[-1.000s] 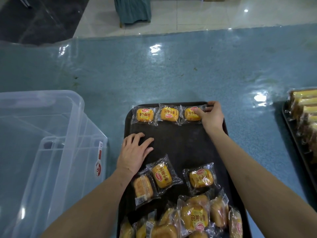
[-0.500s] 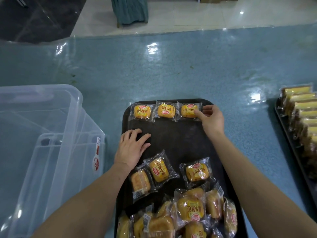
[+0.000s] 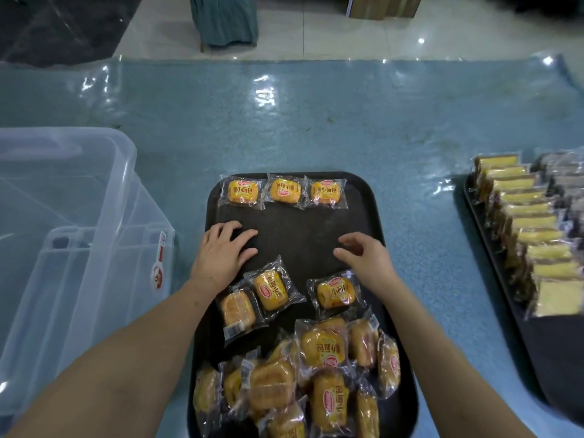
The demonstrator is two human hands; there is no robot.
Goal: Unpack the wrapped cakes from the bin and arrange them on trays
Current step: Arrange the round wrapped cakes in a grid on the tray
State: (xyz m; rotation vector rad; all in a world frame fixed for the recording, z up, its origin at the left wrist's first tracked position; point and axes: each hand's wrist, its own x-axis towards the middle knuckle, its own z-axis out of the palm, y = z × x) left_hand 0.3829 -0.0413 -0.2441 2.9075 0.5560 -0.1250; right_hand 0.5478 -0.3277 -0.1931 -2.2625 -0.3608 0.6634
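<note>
Three wrapped cakes in a row along the far edge of the black tray; loose pile of cakes at its near end. Left hand flat on the tray's bare middle, fingers spread. Right hand above the tray, fingers loosely curled, holding nothing; clear bin to the left.

three clear-wrapped yellow cakes lined along far edge of black plastic tray; loose pile at near end; clear plastic bin left.
</note>
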